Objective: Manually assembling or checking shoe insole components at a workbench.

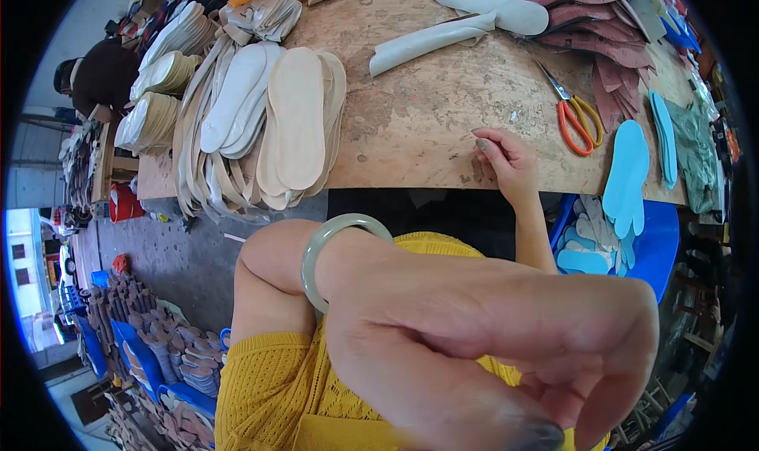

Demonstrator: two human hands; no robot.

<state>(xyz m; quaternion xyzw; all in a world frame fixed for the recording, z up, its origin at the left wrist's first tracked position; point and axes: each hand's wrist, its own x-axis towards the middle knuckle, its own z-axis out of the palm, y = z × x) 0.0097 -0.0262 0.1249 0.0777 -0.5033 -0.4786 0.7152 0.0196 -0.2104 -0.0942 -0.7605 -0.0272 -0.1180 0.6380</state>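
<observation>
My left hand [490, 332] is raised close to the camera, a pale green bangle [314, 265] at its wrist. Its fingers are loosely bent, the thumb lies a little apart from them, and nothing shows between them; some fingertips are cut off or hidden. At the table's front edge rests my right hand [510, 158], fingers curled in, with nothing visible in it. To its right lie scissors [575, 119] with red and yellow handles, apart from the hand. Further right, light blue insoles [628, 170] hang over the table edge.
Cream insoles [296, 119] and white insoles [237, 99] lie stacked on the wooden table [443, 111] at left. Dark red sheet pieces [593, 24] are piled far right, beside a rolled grey-white piece [431, 44]. A blue chair [656, 245] holds more insoles; further stacks stand at lower left.
</observation>
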